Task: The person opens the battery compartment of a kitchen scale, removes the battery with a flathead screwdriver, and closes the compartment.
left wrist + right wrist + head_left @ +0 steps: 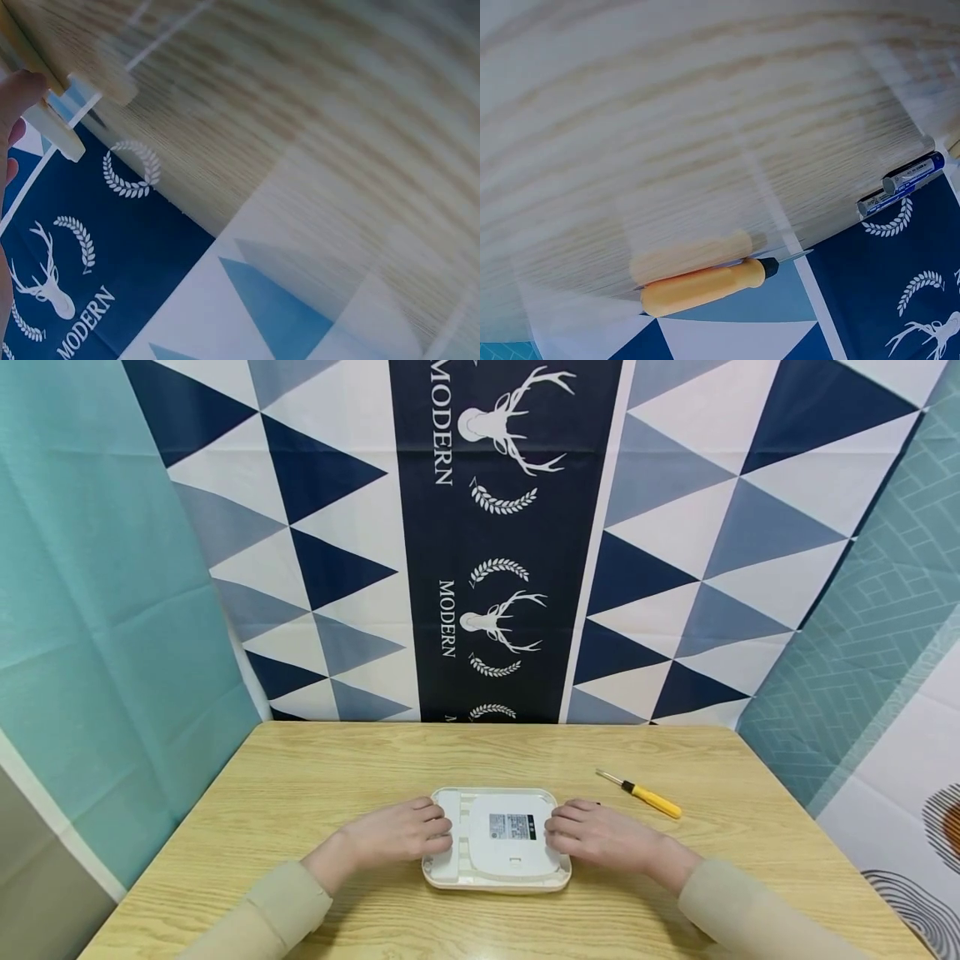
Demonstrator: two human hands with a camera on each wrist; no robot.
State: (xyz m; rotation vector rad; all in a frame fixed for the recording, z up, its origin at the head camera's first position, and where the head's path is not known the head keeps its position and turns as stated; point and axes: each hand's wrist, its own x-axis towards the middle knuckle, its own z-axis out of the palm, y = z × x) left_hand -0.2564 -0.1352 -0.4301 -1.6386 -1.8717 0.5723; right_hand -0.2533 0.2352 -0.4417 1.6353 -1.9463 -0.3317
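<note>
A white rounded-rectangular plastic device [480, 878] lies on the table with its labelled side up. Printed text and a black bar mark the label [513, 827] near its middle. My left hand [393, 837] grips the device's left side, fingers bent over the rim. On the opposite side, my right hand [603, 837] holds the right edge, its fingertips on the raised panel. Both thumbs are hidden in the head view. In the left wrist view, part of the left hand [16, 101] shows against the device's pale edge [58, 133].
A screwdriver [654, 800] with a yellow handle lies on the wooden table [337, 760], beyond the right hand. Two batteries [913, 174] lie side by side in the right wrist view, mostly hidden behind the hand from the head. A patterned cloth [495, 543] hangs behind the table.
</note>
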